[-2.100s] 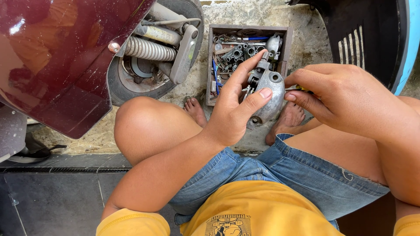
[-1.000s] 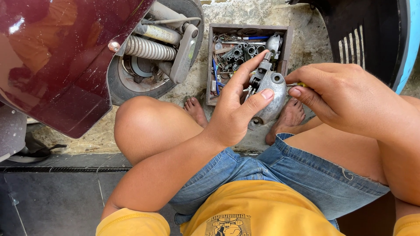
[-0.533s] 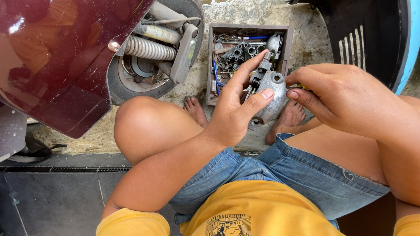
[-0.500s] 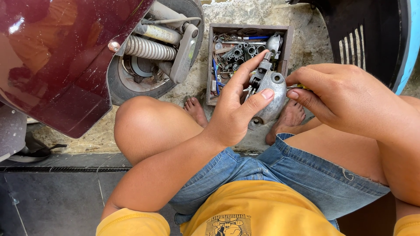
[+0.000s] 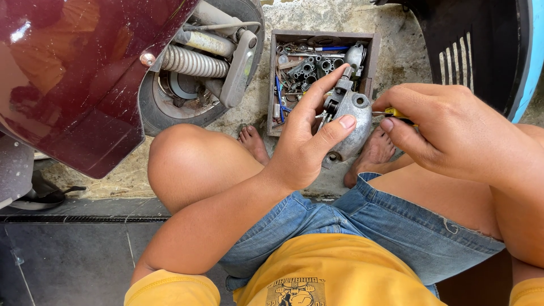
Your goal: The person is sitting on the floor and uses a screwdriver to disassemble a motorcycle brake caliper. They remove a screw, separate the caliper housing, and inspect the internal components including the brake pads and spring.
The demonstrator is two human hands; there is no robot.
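My left hand [image 5: 309, 139] grips a grey cast-metal engine part [image 5: 354, 122] with a rounded body and a dark fitting on top, held above my bare feet. My right hand [image 5: 447, 133] pinches a small tool with a yellow handle [image 5: 396, 114], its tip against the right side of the metal part. Most of the tool is hidden inside my fingers. I am squatting, in blue denim shorts and a yellow shirt.
A wooden box [image 5: 272, 79] of sockets, bolts and small tools lies on the concrete just beyond my feet. A maroon scooter body [image 5: 73, 73] with its wheel [image 5: 198, 85] and spring shock fills the left. A black and blue scooter panel [image 5: 481, 45] stands at the right.
My right hand shifted slightly against the metal part; the left hand keeps its grip in the same place.
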